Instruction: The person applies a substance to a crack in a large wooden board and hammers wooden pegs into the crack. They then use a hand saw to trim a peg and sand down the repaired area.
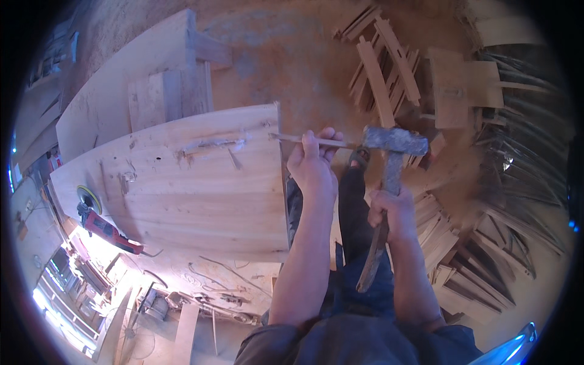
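Note:
Between the fingers of my left hand [315, 161] is a thin, pale stick [294, 138], held level. Whether it is wood or metal I cannot tell. Its left tip meets the right end of a big pale wooden board [201, 201], near the upper corner; its other end points toward the hammer. My right hand [392, 213] is closed round the wooden handle of a hammer [394, 141]. The hammer's worn, heavy head is up, a little to the right of the stick's end and apart from it.
A red angle grinder [108, 232] with a round disc rests at the board's left edge. Another large wooden panel [131, 67] stands beyond. Stacked wood strips [386, 67] lie on the dusty floor, with more offcuts [474, 286] to the right. My foot [360, 157] is below the hammer.

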Tool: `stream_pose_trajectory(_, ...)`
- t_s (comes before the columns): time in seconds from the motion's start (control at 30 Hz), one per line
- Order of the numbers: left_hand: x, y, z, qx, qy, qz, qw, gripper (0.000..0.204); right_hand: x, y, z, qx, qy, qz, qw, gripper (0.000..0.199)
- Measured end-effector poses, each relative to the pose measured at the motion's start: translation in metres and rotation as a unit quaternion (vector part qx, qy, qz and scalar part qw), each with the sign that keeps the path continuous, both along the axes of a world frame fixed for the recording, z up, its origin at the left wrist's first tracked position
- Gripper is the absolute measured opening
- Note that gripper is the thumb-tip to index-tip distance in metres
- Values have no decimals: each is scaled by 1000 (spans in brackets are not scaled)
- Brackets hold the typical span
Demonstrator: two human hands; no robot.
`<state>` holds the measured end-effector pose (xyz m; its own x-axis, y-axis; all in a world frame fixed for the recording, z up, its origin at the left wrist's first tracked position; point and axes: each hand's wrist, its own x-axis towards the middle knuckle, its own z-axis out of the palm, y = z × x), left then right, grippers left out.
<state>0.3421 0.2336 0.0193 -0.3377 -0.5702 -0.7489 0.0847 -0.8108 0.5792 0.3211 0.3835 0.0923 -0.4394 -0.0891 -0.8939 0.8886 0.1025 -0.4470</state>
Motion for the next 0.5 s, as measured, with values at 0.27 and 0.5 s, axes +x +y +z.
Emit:
stream_pose_trajectory(0.27,-5,2,6,3,-8,-2,1000,26,-1,3,-9,-51,-51,-83,994,16)
stream_pose_trajectory(0.5,-4,2,3,-4,-3,0,1000,29,5,5,-12,-41,-35,-152,987,18)
